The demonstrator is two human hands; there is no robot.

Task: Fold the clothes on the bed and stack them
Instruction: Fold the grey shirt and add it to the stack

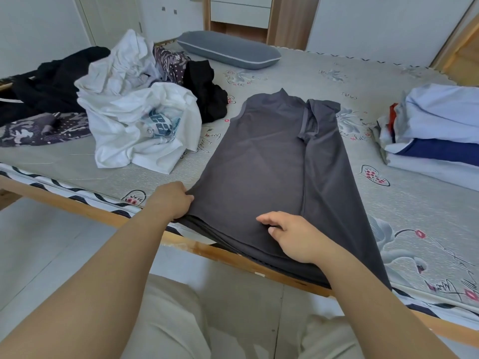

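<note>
Right now a dark grey shirt [272,161] lies spread flat on the bed [363,73], its collar pointing toward the far side and its hem hanging just over the near wooden edge, one side already folded in along the right. The person's left hand [172,200] is at the shirt's left lower corner, close to the near edge of the bed, fingers curled in and pinching the fabric there. The right hand [293,235] rests on top of the shirt near the hem, fingers bent with the tips pressing down on the cloth; whether it actually has a pinch of fabric I cannot tell from here. Over toward the left side of the bed sits the unfolded heap: a crumpled white T-shirt [140,125] with a blue print nearest the grey shirt, another white garment [124,63] bunched up behind it, black clothes [51,81] toward the far left edge, a second black piece [204,92] just beside the grey shirt's shoulder, and a patterned purple-grey fabric [39,130] lying flat along the left. At the right edge of the bed stands the folded stack [435,130], pale blue on top, navy under it, white at the bottom, well apart from the shirt. A grey pillow [228,50] lies along the far edge
</note>
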